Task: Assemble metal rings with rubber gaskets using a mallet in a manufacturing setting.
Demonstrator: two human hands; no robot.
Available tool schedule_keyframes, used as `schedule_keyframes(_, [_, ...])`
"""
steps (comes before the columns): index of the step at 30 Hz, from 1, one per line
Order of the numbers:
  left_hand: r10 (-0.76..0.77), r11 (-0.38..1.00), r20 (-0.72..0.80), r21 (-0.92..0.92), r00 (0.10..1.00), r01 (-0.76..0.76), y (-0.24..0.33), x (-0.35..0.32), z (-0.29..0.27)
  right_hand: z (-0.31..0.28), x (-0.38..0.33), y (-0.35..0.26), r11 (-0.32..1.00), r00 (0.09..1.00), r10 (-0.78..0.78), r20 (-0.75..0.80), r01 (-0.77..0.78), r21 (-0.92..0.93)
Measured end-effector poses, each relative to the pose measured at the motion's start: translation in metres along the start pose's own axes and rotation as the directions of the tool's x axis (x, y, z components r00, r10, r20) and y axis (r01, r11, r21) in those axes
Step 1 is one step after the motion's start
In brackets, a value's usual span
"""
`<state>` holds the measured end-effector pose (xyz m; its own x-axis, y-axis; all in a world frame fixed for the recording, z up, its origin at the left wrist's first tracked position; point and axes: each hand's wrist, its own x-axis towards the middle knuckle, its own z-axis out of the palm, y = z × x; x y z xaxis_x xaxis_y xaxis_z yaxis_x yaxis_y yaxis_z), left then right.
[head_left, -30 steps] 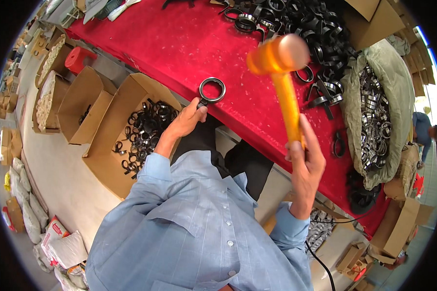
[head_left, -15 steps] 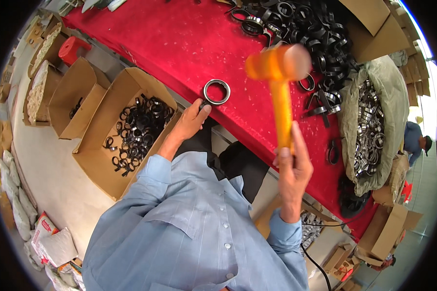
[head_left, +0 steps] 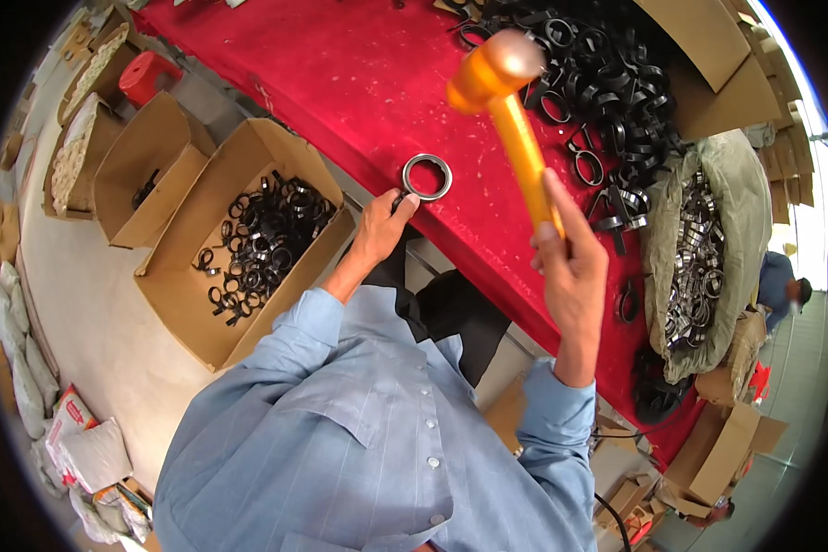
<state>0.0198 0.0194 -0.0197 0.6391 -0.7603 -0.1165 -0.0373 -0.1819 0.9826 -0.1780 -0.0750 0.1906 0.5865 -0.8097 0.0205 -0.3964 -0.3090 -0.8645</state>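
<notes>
My left hand (head_left: pixel 377 232) is closed at the near edge of the red-covered table. Thumb and fingers pinch the dark tab of a ring clamp (head_left: pixel 409 175), whose round black band with a shiny metal lining lies flat on the cloth. In my right hand (head_left: pixel 577 267) is the handle of an orange mallet (head_left: pixel 522 147). Its pale-faced head is raised above the table, up and to the right of the clamp, touching nothing I can see.
A heap of black clamps (head_left: pixel 616 92) covers the far right of the table (head_left: pixel 340 101). Beside it, a sack (head_left: pixel 745 212) holds shiny metal rings. An open carton (head_left: pixel 179 299) with black clamps stands at my left. Other cartons and a red stool (head_left: pixel 149 77) lie beyond.
The mallet's head has moved up and left, with my right hand rising. My left hand and the clamp appear slightly farther right in the view, which has shifted a little.
</notes>
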Motion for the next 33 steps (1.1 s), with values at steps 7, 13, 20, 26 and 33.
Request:
schedule_keyframes(7, [0.030,0.999,-0.021,0.013,0.999,-0.030,-0.003,0.004,0.004,0.031,-0.008,0.055,0.978,0.975,-0.206,-0.079,0.205,-0.022])
schedule_keyframes(13, [-0.008,0.998,-0.029,-0.059,1.000,0.006,0.000,-0.002,0.000,-0.007,0.001,0.027,0.963,0.997,0.016,-0.082,0.007,0.268])
schedule_keyframes(20, [-0.036,0.997,0.010,-0.068,0.999,0.037,0.001,-0.001,0.001,0.024,-0.024,0.077,0.936,0.977,0.207,0.049,-0.212,0.279])
schedule_keyframes(26, [-0.065,0.990,0.029,-0.124,0.997,0.068,0.004,-0.006,-0.003,0.010,-0.035,0.052,0.953,0.983,0.042,-0.177,0.014,0.304])
schedule_keyframes(33, [-0.062,0.988,0.034,-0.142,0.997,0.066,0.001,-0.001,-0.004,0.023,-0.066,0.088,0.991,0.987,0.118,-0.110,-0.110,0.076])
